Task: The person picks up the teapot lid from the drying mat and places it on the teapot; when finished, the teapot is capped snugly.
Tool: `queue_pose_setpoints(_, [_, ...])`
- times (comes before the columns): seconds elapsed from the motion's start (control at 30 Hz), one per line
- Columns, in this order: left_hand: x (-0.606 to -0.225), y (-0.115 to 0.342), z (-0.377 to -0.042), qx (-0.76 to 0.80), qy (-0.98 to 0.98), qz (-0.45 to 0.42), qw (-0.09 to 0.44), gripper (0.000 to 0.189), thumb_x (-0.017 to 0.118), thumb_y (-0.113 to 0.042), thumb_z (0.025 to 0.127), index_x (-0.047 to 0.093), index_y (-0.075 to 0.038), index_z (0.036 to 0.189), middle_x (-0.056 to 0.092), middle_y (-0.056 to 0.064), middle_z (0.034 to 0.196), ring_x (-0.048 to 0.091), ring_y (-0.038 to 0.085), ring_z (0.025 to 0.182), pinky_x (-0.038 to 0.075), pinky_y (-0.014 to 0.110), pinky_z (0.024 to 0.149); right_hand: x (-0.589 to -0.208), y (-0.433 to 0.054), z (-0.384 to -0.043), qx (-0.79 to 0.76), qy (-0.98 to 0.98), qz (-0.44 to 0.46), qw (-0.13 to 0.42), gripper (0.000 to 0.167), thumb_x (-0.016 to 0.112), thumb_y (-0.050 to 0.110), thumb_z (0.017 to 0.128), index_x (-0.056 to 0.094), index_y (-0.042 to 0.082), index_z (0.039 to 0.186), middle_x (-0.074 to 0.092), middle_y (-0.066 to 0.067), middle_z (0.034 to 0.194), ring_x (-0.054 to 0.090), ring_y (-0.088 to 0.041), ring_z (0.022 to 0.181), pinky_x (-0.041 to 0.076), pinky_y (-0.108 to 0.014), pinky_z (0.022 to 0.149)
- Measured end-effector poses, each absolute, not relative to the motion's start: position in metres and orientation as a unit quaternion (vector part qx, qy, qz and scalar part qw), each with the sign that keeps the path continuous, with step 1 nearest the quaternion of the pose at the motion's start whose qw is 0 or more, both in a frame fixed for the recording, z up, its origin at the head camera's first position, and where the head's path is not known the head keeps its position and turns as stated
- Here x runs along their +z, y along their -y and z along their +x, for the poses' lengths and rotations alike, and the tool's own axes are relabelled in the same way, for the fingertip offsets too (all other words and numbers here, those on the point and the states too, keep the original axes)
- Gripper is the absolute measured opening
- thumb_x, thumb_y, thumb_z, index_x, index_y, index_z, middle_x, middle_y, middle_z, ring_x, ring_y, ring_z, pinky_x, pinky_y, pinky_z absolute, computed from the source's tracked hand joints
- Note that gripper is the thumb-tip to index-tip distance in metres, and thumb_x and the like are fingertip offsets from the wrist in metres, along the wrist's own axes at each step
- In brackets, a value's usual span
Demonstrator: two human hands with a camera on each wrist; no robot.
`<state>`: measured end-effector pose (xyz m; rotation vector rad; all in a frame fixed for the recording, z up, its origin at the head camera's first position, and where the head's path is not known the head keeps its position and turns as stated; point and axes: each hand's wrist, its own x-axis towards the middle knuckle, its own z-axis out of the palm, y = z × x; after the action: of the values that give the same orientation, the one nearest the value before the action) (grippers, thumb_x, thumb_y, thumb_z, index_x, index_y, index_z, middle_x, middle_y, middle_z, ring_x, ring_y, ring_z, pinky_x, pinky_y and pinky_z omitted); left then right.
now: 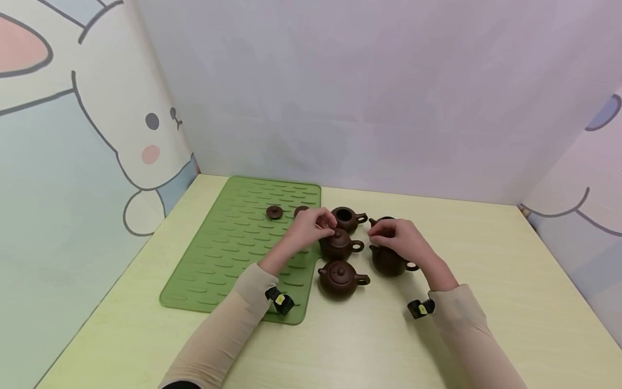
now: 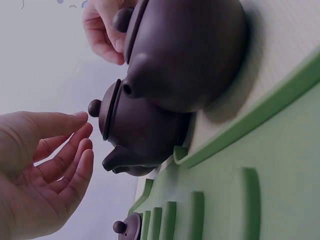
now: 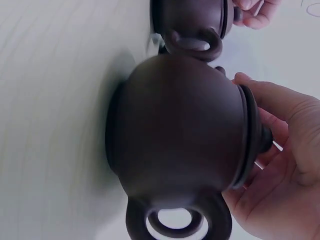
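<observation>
Teapots point(image 1: 339, 286), five in number and dark brown, stand before you in two columns, three on the left and two on the right. A pale wall point(image 1: 359, 97) rises behind them, and the light yellow surface point(image 1: 486, 259) carries everything. Your green mat point(image 1: 209, 270) lies to their left, ridged all over, with the left column along its right edge. The front-left and middle-left teapots have their lids on; the back-left teapot point(image 1: 346, 220) shows a dark, uncovered mouth. Your right hand point(image 1: 405, 239) is at the lid of the front-right teapot point(image 1: 389, 266), fingers loosely bent and gripping nothing; it partly hides the back-right teapot point(image 1: 373, 222). Your left hand point(image 1: 310, 229) holds nothing either, its fingers relaxed and its thumb tip just beside the knob point(image 2: 94, 108) of the middle-left teapot point(image 1: 336, 249). Two loose lids point(image 1: 274, 212) rest on the mat's far right part, one partly covered by your left hand.
</observation>
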<state>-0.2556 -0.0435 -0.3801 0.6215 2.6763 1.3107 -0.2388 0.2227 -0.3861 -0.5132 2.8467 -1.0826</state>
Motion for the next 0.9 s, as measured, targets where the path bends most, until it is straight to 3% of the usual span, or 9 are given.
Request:
queue_pose_setpoints(0.23, [-0.379, 0.049, -0.264, 0.439, -0.877, 0.189, 0.046, 0.013, 0.072, -0.01, 0.091, 0.069, -0.01, 0.104, 0.072, 0.007, 0.105, 0.068, 0.021, 0.096, 0.057, 0.028, 0.078, -0.385, -0.232, -0.238, -0.343, -0.926, -0.156, 0.015, 0.015, 0.072, 0.018, 0.092, 0.076, 0.011, 0.104, 0.076, -0.001, 0.101, 0.069, -0.018, 0.097, 0.052, -0.04, 0.092])
queue_pose_setpoints(0.47, [-0.374, 0.056, -0.271, 0.452, -0.874, 0.173, 0.045, 0.016, 0.071, -0.009, 0.092, 0.068, -0.006, 0.107, 0.07, 0.009, 0.109, 0.068, 0.023, 0.1, 0.057, 0.033, 0.084, -0.382, -0.24, -0.235, -0.349, -0.926, -0.143, 0.009, 0.018, 0.071, 0.02, 0.093, 0.076, 0.01, 0.107, 0.076, -0.003, 0.103, 0.07, -0.018, 0.098, 0.054, -0.031, 0.085])
queue_pose_setpoints(0.77, [-0.371, 0.067, -0.278, 0.446, -0.882, 0.145, 0.045, 0.014, 0.068, -0.015, 0.095, 0.068, -0.01, 0.108, 0.069, 0.007, 0.113, 0.067, 0.023, 0.104, 0.058, 0.035, 0.082, -0.379, -0.248, -0.232, -0.352, -0.927, -0.13, -0.011, 0.018, 0.069, 0.026, 0.095, 0.076, 0.012, 0.106, 0.076, -0.005, 0.102, 0.07, -0.019, 0.097, 0.054, -0.03, 0.084])
queue_pose_setpoints(0.9, [-0.374, 0.071, -0.284, 0.447, -0.883, 0.137, 0.044, 0.02, 0.067, -0.015, 0.096, 0.067, -0.007, 0.114, 0.068, 0.009, 0.117, 0.066, 0.024, 0.107, 0.058, 0.036, 0.083, -0.379, -0.25, -0.23, -0.352, -0.928, -0.122, -0.021, 0.018, 0.069, 0.027, 0.095, 0.075, 0.013, 0.106, 0.076, -0.006, 0.103, 0.069, -0.018, 0.095, 0.053, -0.029, 0.083])
